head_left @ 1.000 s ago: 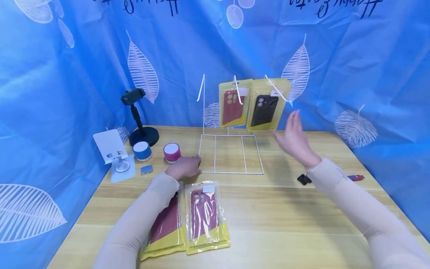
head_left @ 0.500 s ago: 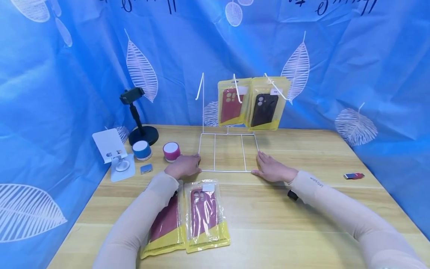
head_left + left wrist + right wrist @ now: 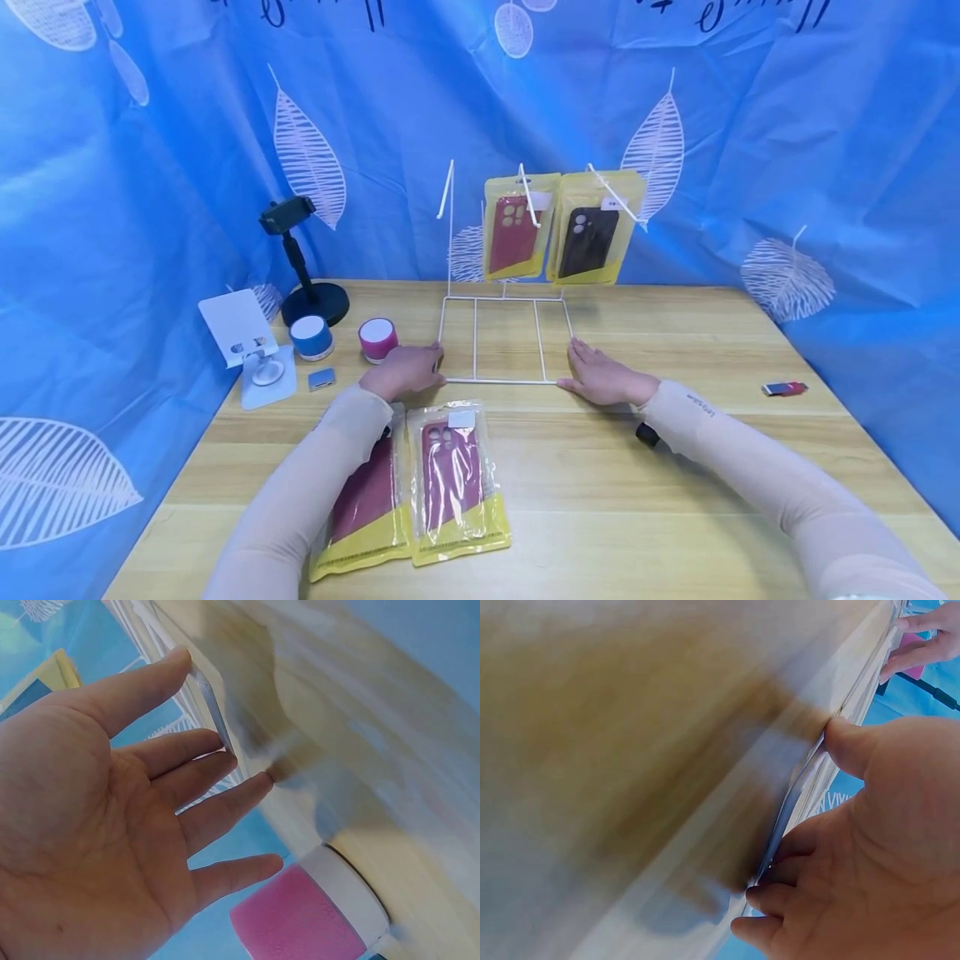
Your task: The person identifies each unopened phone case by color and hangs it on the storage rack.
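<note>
A white wire display rack stands on the table, its base flat and its hooks rising at the back. My left hand touches the left front corner of the base, fingers fairly straight; in the left wrist view the thumb and fingertips meet the wire. At the right front corner my right hand touches the frame the same way, thumb at the front bar. From the middle hook hangs a bagged red phone case; a bagged black phone case hangs from the right hook. The left hook holds nothing.
Two bagged dark-red phone cases, one at left and one at right, lie in front, the first partly under my left forearm. Pink and blue cylinders, a white stand and a black phone holder are at left.
My right hand has come down from beside the hanging packs to the rack's right front corner, and has stayed there since half a second ago. The left hand stays at its corner.
</note>
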`<state>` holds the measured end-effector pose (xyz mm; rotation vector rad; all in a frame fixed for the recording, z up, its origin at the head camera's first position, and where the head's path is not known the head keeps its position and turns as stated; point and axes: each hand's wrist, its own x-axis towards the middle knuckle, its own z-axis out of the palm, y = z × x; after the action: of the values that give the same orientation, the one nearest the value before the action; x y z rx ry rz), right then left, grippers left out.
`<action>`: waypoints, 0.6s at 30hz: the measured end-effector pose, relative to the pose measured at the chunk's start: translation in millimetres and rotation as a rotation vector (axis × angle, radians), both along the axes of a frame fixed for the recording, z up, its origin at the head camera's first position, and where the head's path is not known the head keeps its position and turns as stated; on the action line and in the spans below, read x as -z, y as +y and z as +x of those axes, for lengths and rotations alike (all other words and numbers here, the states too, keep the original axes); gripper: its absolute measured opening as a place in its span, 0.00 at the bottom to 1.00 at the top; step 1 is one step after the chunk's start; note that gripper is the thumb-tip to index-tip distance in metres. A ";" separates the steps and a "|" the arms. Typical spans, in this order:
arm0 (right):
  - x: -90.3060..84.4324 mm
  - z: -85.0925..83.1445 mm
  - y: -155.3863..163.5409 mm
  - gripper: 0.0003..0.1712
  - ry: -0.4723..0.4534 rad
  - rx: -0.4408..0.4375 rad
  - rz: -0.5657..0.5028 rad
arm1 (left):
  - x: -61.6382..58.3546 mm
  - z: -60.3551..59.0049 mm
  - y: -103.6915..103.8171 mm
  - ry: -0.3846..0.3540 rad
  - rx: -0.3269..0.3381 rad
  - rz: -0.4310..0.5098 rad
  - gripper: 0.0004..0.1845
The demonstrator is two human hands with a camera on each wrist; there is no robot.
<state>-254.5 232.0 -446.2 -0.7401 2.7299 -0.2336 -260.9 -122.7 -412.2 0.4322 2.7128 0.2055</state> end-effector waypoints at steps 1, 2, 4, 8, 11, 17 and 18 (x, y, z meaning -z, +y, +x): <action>-0.4 -0.3 0.1 0.46 -0.005 0.001 0.006 | 0.0 -0.2 0.0 0.001 0.000 0.002 0.38; -0.6 -0.5 0.1 0.45 -0.004 0.000 0.004 | 0.3 -0.4 -0.2 0.000 -0.003 0.006 0.38; -1.6 -0.4 -0.3 0.45 -0.008 0.004 -0.001 | 0.2 1.0 -0.7 -0.005 0.000 0.015 0.38; 0.4 -1.6 -0.4 0.45 0.000 0.006 0.008 | -5.9 10.4 0.1 0.018 0.036 -0.006 0.35; 2.7 -2.4 0.0 0.45 -0.002 0.008 0.013 | -14.4 21.3 4.5 0.055 0.113 -0.023 0.25; 4.6 -3.3 0.2 0.45 -0.001 0.006 0.010 | -15.0 32.6 10.2 0.045 0.212 -0.036 0.03; 4.8 -3.5 0.0 0.45 -0.001 0.005 0.009 | -13.0 33.0 9.9 0.048 0.212 -0.048 0.03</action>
<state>-258.0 231.9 -451.0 -0.7302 2.7303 -0.2225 -227.9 -112.8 -399.2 0.7140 2.6871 0.0722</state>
